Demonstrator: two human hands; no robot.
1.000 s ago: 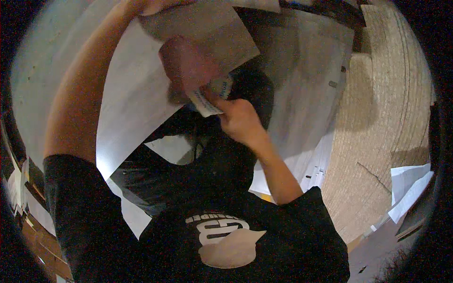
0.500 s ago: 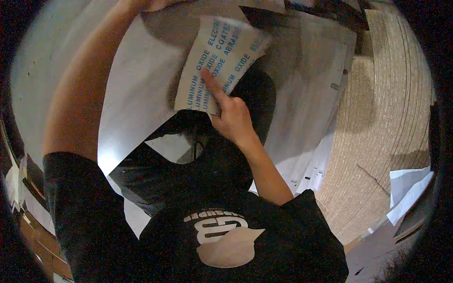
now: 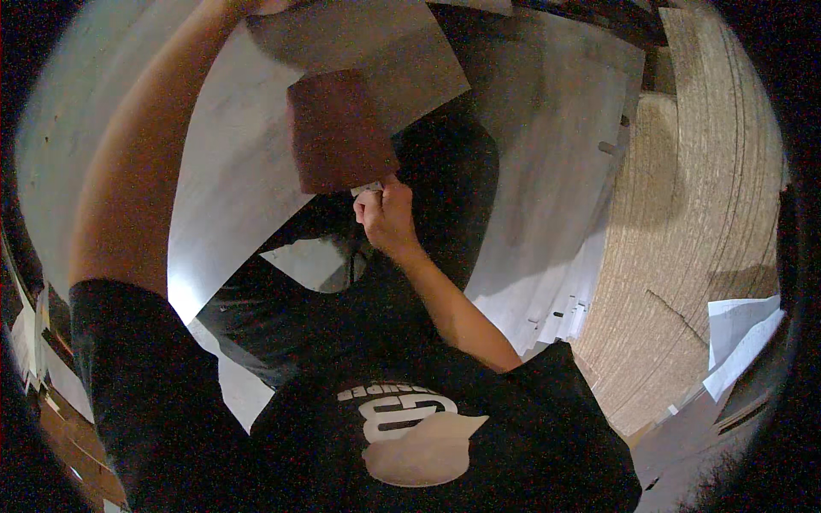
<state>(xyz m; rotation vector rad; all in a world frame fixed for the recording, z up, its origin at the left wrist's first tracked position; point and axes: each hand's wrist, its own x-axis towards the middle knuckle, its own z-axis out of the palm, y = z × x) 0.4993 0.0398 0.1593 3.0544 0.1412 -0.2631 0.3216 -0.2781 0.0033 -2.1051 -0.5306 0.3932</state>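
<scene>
My right hand [image 3: 386,214] is closed on the near corner of a sheet of sandpaper [image 3: 340,132]. The sheet's reddish-brown grit side faces up, and a sliver of its pale backing shows at the fingers. Below the sheet is a smooth light-grey panel [image 3: 231,162] with a straight near edge, lying over my dark-trousered legs. My left arm reaches up along the left side of this panel. Only a bit of my left hand [image 3: 272,7] shows at the top rim of the view, near the panel's far end; its fingers are cut off.
To the right lie stacked pale boards [image 3: 547,197] with small dark slots along their edge. Beyond them stands a pile of tan, ribbed-looking sheets [image 3: 684,231]. White paper [image 3: 740,342] rests at the far right. Brown boards [image 3: 73,427] are at the lower left.
The sandpaper has been turned over from its printed tan backing to its reddish-brown grit side. My right hand has drawn slightly left, its pointing finger now curled in at the sheet's corner.
</scene>
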